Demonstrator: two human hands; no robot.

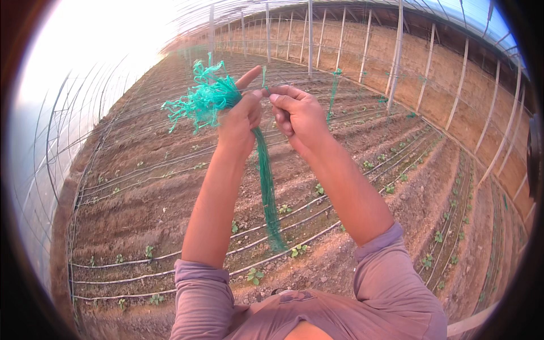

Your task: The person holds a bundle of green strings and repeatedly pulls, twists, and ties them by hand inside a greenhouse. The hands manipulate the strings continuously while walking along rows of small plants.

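Note:
My left hand [242,121] grips a bundle of green twine [267,187], its index finger pointing up and outward. Frayed, knotted ends [204,95] fan out to the left of the fist, while the long strands hang down towards the soil. Close beside it, my right hand [299,110] pinches a single green strand [265,78] between thumb and index finger. That strand is at a thin overhead wire [306,81] running across in front of me; whether it is knotted there I cannot tell. Both hands are raised, with their fingertips almost touching.
Rows of small seedlings [255,276] grow along drip lines [127,280] on ridged soil. Green twine [333,95] hangs from the wire further right. Pale posts [395,59] stand before an earthen wall [450,80]. Curved greenhouse ribs [51,123] and plastic sheeting lie to the left.

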